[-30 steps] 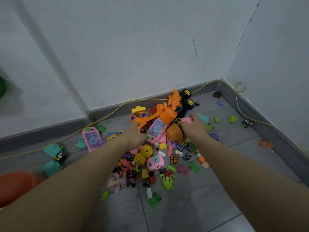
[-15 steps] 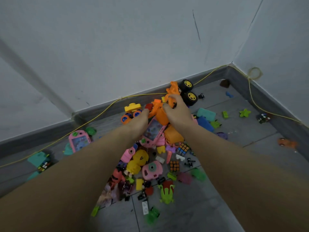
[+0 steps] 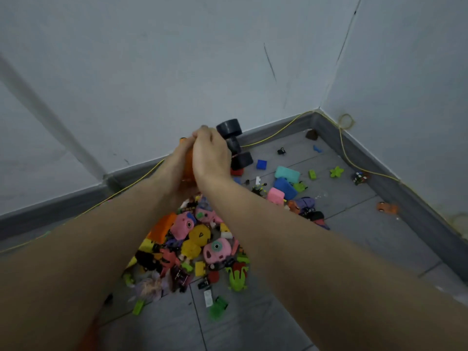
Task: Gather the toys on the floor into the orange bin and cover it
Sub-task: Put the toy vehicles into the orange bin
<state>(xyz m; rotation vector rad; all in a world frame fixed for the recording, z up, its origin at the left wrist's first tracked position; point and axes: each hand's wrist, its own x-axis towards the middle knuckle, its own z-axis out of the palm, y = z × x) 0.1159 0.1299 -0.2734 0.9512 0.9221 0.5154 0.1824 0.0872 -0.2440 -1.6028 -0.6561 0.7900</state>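
Both hands are raised together above the toy pile, holding an orange toy truck with big black wheels (image 3: 235, 144). My right hand (image 3: 211, 154) curls over the truck's top beside the wheels. My left hand (image 3: 177, 162) grips its orange body from the left side. Below my forearms lies a heap of small toys (image 3: 200, 241) on the grey tile floor: pink toy cameras, yellow round pieces, an orange block, a green frog. More toys are scattered to the right, among them a teal block (image 3: 287, 173) and a blue one (image 3: 285, 187). The orange bin is not in view.
Two white walls meet in a corner at the upper right, with a grey skirting board (image 3: 395, 178) and a yellow cord (image 3: 278, 133) running along it. A small cube puzzle (image 3: 359, 177) and an orange toy car (image 3: 386, 207) lie near the right wall.
Both hands closed around the orange truck and lifted it up off the pile. The view swung left and the toys at the left dropped out of sight.
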